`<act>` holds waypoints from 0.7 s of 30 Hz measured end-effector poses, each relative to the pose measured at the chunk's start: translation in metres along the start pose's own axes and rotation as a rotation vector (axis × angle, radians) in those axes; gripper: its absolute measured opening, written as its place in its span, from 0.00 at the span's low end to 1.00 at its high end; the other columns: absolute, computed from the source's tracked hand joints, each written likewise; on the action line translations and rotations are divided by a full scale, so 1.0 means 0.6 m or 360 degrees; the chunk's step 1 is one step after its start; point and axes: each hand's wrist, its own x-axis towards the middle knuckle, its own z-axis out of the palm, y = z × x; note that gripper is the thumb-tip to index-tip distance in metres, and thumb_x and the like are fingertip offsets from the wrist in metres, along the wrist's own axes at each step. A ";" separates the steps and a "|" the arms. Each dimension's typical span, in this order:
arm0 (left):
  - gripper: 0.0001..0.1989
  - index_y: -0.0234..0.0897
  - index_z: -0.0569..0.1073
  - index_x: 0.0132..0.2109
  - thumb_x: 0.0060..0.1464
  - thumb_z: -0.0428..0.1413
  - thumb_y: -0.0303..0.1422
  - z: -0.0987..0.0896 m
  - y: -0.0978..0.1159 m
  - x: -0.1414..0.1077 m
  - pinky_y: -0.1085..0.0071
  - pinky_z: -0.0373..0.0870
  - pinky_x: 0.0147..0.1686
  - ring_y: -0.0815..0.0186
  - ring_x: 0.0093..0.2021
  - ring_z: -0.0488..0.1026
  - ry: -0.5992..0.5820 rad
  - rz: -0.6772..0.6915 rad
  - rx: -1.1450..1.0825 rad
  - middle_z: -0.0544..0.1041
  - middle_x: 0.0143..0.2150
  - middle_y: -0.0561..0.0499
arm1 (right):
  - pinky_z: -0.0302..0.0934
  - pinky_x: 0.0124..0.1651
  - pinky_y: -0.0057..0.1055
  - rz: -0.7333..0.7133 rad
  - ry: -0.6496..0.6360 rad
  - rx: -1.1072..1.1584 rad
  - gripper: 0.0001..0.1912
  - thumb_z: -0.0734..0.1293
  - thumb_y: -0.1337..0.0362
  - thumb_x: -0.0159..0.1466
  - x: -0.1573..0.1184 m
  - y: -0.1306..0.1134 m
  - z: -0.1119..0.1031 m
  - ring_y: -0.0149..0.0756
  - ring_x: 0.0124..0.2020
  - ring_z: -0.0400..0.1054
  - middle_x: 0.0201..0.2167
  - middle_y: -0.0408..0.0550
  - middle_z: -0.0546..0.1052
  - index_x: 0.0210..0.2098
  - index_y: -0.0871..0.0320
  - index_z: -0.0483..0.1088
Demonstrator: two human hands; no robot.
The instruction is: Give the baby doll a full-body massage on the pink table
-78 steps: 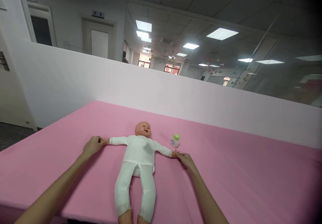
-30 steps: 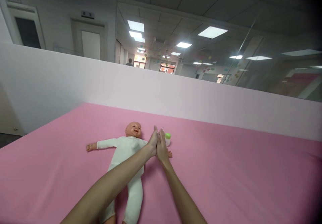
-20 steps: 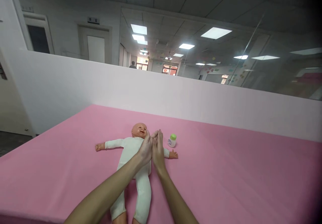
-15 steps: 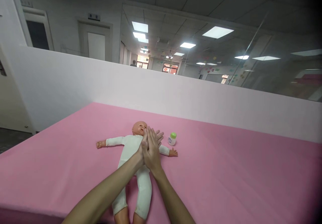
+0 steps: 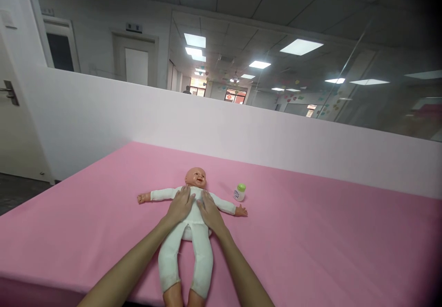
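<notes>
A baby doll [image 5: 195,215] with a white cloth body lies on its back, arms spread and head away from me. On the left side of its chest rests my left hand [image 5: 181,204], laid flat with the fingers pointing toward the doll's shoulder. My right hand [image 5: 210,210] lies flat on the other side of the chest, its thumb apart from the fingers. Both hands are open and hold nothing; a strip of white chest shows between them. Just beyond the doll's right-hand arm stands a small white jar [image 5: 239,192] with a green lid.
A pink sheet [image 5: 311,233] covers the table under the doll. Behind it runs a low white wall [image 5: 241,127] with glass above. At the far left is a door with a metal handle [image 5: 11,92]. A person [image 5: 187,89] is partly visible in the distant room.
My hands were pressed palm to palm above the doll's chest. They have parted and come down flat on either side of the chest. The camera view has shifted slightly.
</notes>
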 end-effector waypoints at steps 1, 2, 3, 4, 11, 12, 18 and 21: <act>0.33 0.26 0.59 0.72 0.70 0.40 0.45 0.003 -0.008 0.001 0.50 0.42 0.73 0.51 0.76 0.47 -0.0061 0.0010 0.0109 0.53 0.76 0.35 | 0.40 0.76 0.47 0.0027 -0.0003 -0.0010 0.42 0.50 0.43 0.74 0.002 0.005 0.002 0.47 0.76 0.47 0.74 0.63 0.54 0.73 0.72 0.53; 0.35 0.25 0.56 0.73 0.70 0.39 0.46 0.003 -0.014 0.001 0.50 0.41 0.73 0.51 0.77 0.45 -0.0121 0.0006 0.0186 0.50 0.76 0.36 | 0.41 0.76 0.47 0.0065 0.0007 -0.0026 0.42 0.50 0.43 0.74 0.003 0.010 0.002 0.47 0.75 0.47 0.74 0.63 0.55 0.72 0.72 0.54; 0.37 0.25 0.54 0.74 0.70 0.38 0.48 0.002 -0.020 0.002 0.50 0.41 0.73 0.51 0.77 0.43 -0.0168 -0.0017 0.0240 0.48 0.77 0.36 | 0.43 0.75 0.48 0.0107 0.0027 -0.0056 0.42 0.50 0.43 0.74 0.002 0.017 0.000 0.48 0.75 0.48 0.74 0.62 0.56 0.72 0.71 0.54; 0.38 0.24 0.52 0.75 0.70 0.37 0.50 -0.001 -0.025 0.002 0.51 0.41 0.73 0.51 0.77 0.42 -0.0205 -0.0061 0.0278 0.46 0.77 0.36 | 0.43 0.75 0.49 0.0145 0.0052 -0.0106 0.41 0.50 0.43 0.74 -0.001 0.025 -0.003 0.49 0.75 0.50 0.73 0.62 0.57 0.72 0.70 0.55; 0.40 0.23 0.57 0.73 0.70 0.34 0.51 -0.042 -0.086 -0.015 0.49 0.43 0.72 0.50 0.76 0.48 -0.0153 -0.0094 0.0791 0.53 0.75 0.34 | 0.45 0.73 0.49 0.0167 0.0166 -0.0748 0.35 0.52 0.48 0.75 -0.040 0.099 -0.036 0.56 0.71 0.56 0.69 0.65 0.65 0.68 0.70 0.63; 0.39 0.24 0.59 0.72 0.70 0.35 0.51 -0.049 -0.097 -0.020 0.48 0.43 0.72 0.49 0.76 0.49 -0.0096 -0.0077 0.0887 0.55 0.75 0.34 | 0.45 0.73 0.50 0.0153 0.0192 -0.0848 0.35 0.53 0.49 0.75 -0.045 0.109 -0.039 0.57 0.71 0.57 0.69 0.65 0.65 0.68 0.70 0.63; 0.36 0.26 0.65 0.69 0.69 0.40 0.51 -0.091 -0.152 -0.045 0.45 0.49 0.69 0.43 0.74 0.52 0.0248 -0.0051 0.1151 0.59 0.73 0.32 | 0.44 0.72 0.53 0.0149 0.0379 -0.1112 0.33 0.54 0.50 0.75 -0.060 0.144 -0.047 0.57 0.70 0.58 0.67 0.70 0.67 0.65 0.71 0.66; 0.31 0.32 0.72 0.64 0.69 0.42 0.50 -0.103 -0.157 -0.050 0.43 0.53 0.67 0.40 0.74 0.52 0.0268 0.0015 0.1121 0.64 0.71 0.33 | 0.43 0.73 0.51 0.0213 0.0450 -0.1018 0.36 0.54 0.47 0.74 -0.057 0.138 -0.052 0.59 0.70 0.57 0.65 0.73 0.68 0.64 0.75 0.67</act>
